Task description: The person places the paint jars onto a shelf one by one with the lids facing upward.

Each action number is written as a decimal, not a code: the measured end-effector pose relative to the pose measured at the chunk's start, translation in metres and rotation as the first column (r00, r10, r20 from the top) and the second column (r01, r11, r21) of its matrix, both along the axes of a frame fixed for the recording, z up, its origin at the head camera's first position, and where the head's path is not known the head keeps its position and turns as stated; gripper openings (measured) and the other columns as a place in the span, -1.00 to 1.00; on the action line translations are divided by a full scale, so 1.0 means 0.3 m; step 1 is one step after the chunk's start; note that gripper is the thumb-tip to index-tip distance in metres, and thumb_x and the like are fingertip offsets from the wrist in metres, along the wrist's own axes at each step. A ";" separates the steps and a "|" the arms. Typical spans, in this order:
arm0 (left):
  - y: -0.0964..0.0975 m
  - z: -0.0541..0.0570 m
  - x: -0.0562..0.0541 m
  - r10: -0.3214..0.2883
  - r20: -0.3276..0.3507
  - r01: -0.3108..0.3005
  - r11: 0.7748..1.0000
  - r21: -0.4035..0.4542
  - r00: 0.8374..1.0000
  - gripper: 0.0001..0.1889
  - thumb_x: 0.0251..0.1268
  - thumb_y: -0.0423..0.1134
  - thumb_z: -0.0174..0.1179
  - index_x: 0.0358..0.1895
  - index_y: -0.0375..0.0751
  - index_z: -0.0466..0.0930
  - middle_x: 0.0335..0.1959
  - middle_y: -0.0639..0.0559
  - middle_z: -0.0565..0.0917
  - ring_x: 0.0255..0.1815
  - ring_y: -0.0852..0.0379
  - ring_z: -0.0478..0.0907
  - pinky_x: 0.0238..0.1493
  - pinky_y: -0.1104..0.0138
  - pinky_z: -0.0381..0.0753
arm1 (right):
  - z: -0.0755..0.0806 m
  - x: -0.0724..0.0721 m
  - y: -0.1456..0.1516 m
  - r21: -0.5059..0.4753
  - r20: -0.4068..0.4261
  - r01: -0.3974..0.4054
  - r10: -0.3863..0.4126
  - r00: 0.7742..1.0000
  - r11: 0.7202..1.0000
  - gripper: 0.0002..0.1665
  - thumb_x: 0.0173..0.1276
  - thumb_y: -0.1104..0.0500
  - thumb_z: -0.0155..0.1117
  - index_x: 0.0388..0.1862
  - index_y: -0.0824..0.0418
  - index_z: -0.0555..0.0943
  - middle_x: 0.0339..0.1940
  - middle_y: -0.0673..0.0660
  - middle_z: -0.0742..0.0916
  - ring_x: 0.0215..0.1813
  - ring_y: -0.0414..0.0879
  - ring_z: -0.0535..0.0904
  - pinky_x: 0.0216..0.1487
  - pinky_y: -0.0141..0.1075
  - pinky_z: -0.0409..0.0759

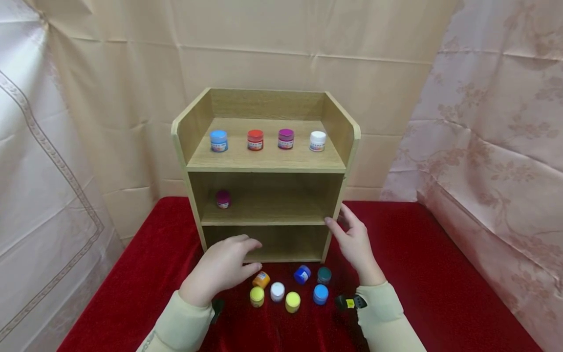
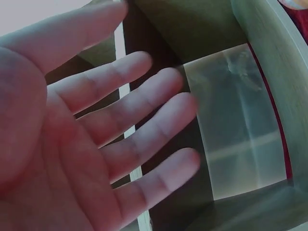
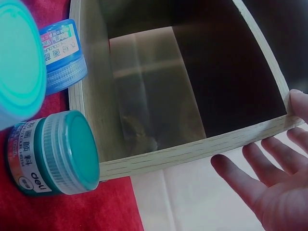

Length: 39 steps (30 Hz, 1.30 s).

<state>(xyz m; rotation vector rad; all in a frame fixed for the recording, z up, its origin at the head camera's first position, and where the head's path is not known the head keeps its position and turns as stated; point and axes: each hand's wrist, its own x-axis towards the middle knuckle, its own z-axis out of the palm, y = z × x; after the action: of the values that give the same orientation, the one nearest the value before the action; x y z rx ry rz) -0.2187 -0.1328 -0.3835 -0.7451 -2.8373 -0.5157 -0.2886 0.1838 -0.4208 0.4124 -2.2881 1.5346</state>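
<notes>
A wooden shelf unit (image 1: 266, 169) with three tiers stands upright on red cloth. My left hand (image 1: 225, 268) hovers in front of its lowest tier, fingers spread and holding nothing; in the left wrist view the palm and fingers are bare. My right hand (image 1: 354, 239) holds the unit's right side panel, thumb on the front edge by the middle board and fingers along the outer face. Just below the left hand lies an orange paint jar (image 1: 261, 279) on its side. Near the right hand stand a dark green paint jar (image 3: 57, 153) and a light blue paint jar (image 1: 320, 294).
On the top tier stand a blue jar (image 1: 219, 141), a red jar (image 1: 255, 140), a purple jar (image 1: 286, 139) and a white jar (image 1: 317, 141). Another purple jar (image 1: 223, 199) is on the middle tier. Several more jars, including a tipped dark blue jar (image 1: 302, 275), lie in front.
</notes>
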 end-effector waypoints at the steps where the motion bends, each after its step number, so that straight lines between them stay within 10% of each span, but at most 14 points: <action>1: 0.002 -0.002 0.002 -0.003 0.022 0.004 1.000 -0.009 1.000 -0.62 0.18 -0.11 0.45 0.05 -0.13 0.72 -0.01 0.00 0.70 -0.02 0.02 0.67 0.01 0.10 0.63 | 0.000 0.001 -0.001 -0.002 0.001 -0.001 0.001 1.000 1.000 -0.31 0.49 0.03 0.32 0.54 0.01 0.38 0.37 0.17 0.58 0.33 0.18 0.53 0.09 0.07 0.63; 14: 0.020 -0.033 0.011 -0.038 0.198 0.051 0.997 -0.063 0.979 -0.72 0.14 -0.17 0.48 -0.07 -0.11 0.76 0.03 -0.09 0.67 0.07 -0.11 0.63 -0.01 0.01 0.63 | -0.006 -0.001 -0.007 0.002 -0.005 -0.001 0.001 1.000 1.000 -0.32 0.49 0.04 0.32 0.53 0.03 0.39 0.36 0.17 0.59 0.32 0.16 0.55 0.09 0.06 0.63; 22: 0.034 -0.062 0.000 -0.076 0.265 0.100 0.992 -0.077 0.961 -0.77 0.08 -0.25 0.47 -0.16 -0.13 0.76 -0.27 0.06 0.63 -0.37 0.18 0.44 -0.34 0.24 0.51 | -0.008 -0.003 0.000 0.003 0.005 0.004 -0.004 1.000 1.000 -0.32 0.48 0.00 0.32 0.53 -0.01 0.39 0.36 0.15 0.59 0.32 0.15 0.55 0.08 0.07 0.64; 39: 0.084 -0.112 0.000 -0.102 0.352 0.142 0.986 -0.090 0.930 -0.83 -0.07 -0.44 0.39 -0.47 -0.08 0.64 -0.54 0.18 0.51 -0.58 0.20 0.37 -0.52 0.32 0.43 | -0.003 -0.004 -0.001 0.001 -0.038 -0.001 0.001 0.999 1.000 -0.36 0.48 0.09 0.33 0.50 0.05 0.42 0.31 0.17 0.62 0.26 0.17 0.59 0.07 0.07 0.65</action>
<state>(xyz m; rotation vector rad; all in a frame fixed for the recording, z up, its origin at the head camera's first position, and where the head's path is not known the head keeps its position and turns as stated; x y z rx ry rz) -0.2188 -0.1077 -0.4172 -0.9413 -3.1836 -0.5557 -0.2898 0.1836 -0.4216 0.4391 -2.2603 1.5124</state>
